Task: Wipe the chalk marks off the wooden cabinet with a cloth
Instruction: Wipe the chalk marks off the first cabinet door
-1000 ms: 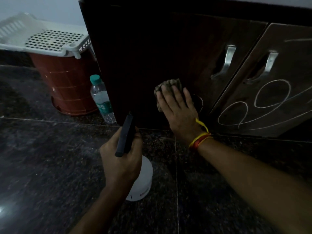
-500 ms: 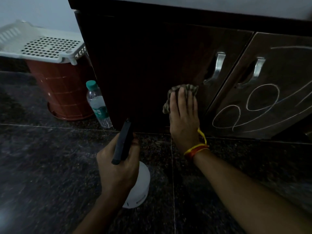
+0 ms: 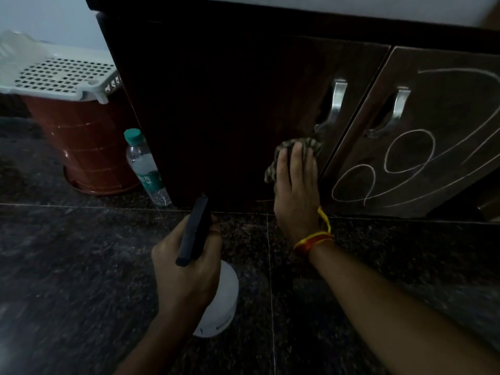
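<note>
The dark wooden cabinet point(image 3: 221, 109) has two doors with metal handles. My right hand point(image 3: 296, 190) presses a striped brownish cloth point(image 3: 300, 147) flat against the left door's lower right corner, just below its handle point(image 3: 335, 104). White looping chalk marks point(image 3: 400, 169) cover the right door point(image 3: 438, 112). My left hand point(image 3: 186, 269) grips a spray bottle with a black trigger head point(image 3: 194, 231) and a white body point(image 3: 221, 301), held above the floor in front of the cabinet.
A clear plastic water bottle with a green cap point(image 3: 144, 166) stands on the floor at the cabinet's left corner. Beside it is a red-brown laundry basket point(image 3: 84, 147) with a white perforated lid point(image 3: 59, 77). The floor is dark speckled granite tile point(image 3: 67, 266).
My right hand slid the cloth to the right and slightly up across the left door, from its lower middle to beneath the handle. The small chalk curl seen there earlier no longer shows.
</note>
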